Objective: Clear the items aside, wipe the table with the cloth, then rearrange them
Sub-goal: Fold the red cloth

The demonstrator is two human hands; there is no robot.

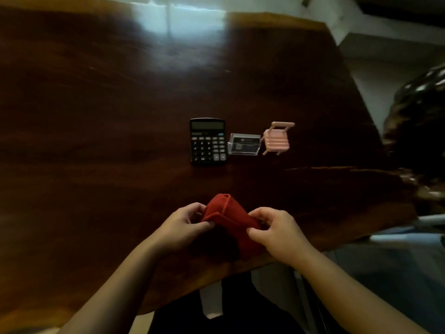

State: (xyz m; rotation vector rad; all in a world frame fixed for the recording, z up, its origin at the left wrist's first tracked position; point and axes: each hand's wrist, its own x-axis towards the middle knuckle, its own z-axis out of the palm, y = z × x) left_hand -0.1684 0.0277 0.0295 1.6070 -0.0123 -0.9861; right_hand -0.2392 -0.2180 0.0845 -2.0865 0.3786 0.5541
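Three small items stand in one row near centre of the dark brown polished wooden tabletop (96, 112), plus 1 cloth at the near edge. Item count: 1 black desk calculator with grey keys (208, 141), flat, display end away from the person; 1 clear plastic card holder, box-shaped (244, 144), just beside the calculator's right side, w/ dark cards inside; 1 pink miniature slatted chair (277, 138), just beside the holder's right end, contact cannot be told.

Cloth: 1 red fabric cloth, folded, hemmed edges visible (228, 218), soft, bunched into a peaked shape. It is held above the near tabletop edge, well apart from the row.

Hands: 2, bare. Left hand (185, 225) pinches the cloth's left side between thumb and fingers. Right hand (277, 230) pinches the cloth's right side likewise.

Surface: glossy wood grain, lighter orange-brown along the irregular edges; pale window reflection at far side. Room: dim; light-coloured floor beyond the right edge; dark glossy object at far right, type unclear.
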